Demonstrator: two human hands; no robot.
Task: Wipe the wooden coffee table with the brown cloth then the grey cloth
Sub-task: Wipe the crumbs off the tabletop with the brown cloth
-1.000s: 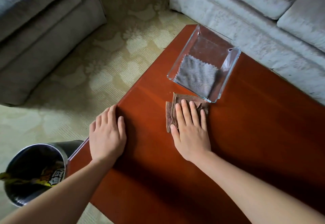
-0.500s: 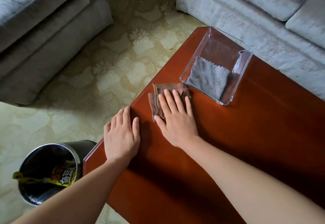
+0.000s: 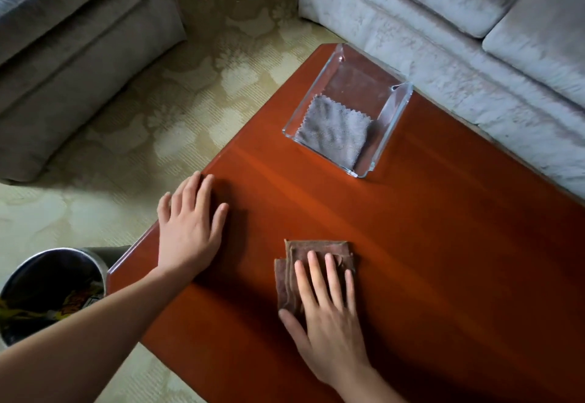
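Observation:
My right hand (image 3: 329, 317) lies flat, fingers spread, pressing the folded brown cloth (image 3: 294, 263) onto the reddish wooden coffee table (image 3: 443, 244). The cloth shows beyond the fingertips and to the left of the palm. My left hand (image 3: 190, 228) rests flat and empty on the table near its left edge. The grey cloth (image 3: 335, 130) lies folded in a clear glass tray (image 3: 392, 111) at the table's far end.
A metal waste bin (image 3: 50, 288) with wrappers inside stands on the floor by the table's near left corner. A pale grey sofa (image 3: 459, 32) runs along the far right side. A darker armchair (image 3: 69, 48) sits at the upper left on patterned carpet.
My right hand has slid the brown cloth from beside the glass tray back toward me across the table. The left hand stays flat near the left edge.

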